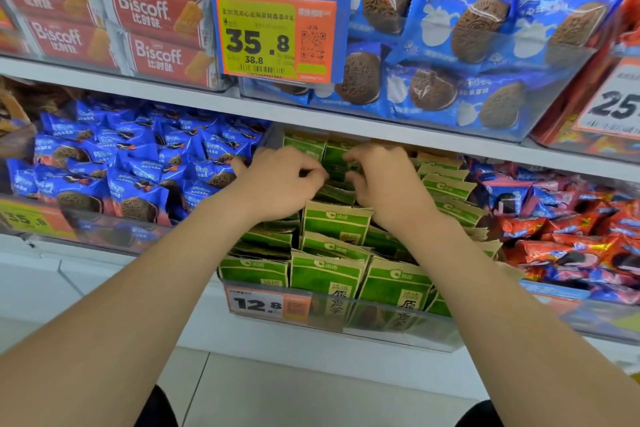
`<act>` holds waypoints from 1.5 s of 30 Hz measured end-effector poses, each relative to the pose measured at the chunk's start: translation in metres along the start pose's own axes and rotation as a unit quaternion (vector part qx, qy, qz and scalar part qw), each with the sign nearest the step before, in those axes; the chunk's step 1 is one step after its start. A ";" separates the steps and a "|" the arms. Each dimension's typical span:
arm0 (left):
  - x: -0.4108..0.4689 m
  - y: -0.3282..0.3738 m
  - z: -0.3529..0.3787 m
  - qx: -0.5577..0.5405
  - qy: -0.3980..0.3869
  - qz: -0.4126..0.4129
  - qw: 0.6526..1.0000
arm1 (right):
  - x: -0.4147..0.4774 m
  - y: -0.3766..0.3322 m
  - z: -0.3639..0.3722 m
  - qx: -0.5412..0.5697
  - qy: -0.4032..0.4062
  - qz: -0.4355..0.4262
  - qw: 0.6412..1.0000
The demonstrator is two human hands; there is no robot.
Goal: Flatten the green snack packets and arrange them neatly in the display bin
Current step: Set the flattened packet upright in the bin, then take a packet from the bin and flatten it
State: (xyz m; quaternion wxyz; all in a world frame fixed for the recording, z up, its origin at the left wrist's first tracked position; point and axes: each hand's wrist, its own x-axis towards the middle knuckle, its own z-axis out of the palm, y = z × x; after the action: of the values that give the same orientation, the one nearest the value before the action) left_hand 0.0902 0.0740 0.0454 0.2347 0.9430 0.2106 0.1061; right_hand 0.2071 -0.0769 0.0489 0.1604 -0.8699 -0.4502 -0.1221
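Observation:
Green snack packets (337, 222) with tan tops stand in rows inside a clear display bin (398, 329) on the lower shelf. Both my hands reach deep into the bin, over its middle and back rows. My left hand (277, 180) has its fingers curled down and pinches the top of a green packet (334, 172) near the back. My right hand (381, 177) curls its fingers onto the same cluster of packets from the right. The packets under my palms are hidden.
A bin of blue cookie packs (121, 170) sits to the left, red and blue packs (571, 229) to the right. The upper shelf edge (311, 111) hangs just above my hands. An orange price tag reading 12.8 (263, 303) is on the bin front.

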 end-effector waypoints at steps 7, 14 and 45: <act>-0.007 0.004 0.004 -0.001 0.032 0.003 0.999 | 0.021 -0.007 0.002 -0.099 -0.076 0.039 0.991; -0.006 -0.005 -0.001 -0.119 0.072 0.010 0.990 | 0.012 -0.011 -0.007 -0.129 -0.055 0.012 0.990; -0.080 0.036 0.000 -0.013 0.070 0.091 0.993 | -0.094 0.000 -0.089 0.250 0.448 0.073 0.856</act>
State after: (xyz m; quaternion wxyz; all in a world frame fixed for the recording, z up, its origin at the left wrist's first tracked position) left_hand 0.0316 0.0091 0.0548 0.2211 0.9455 0.1380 0.1953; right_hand 0.1477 -0.1815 0.0976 0.5647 -0.6825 -0.2803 -0.3697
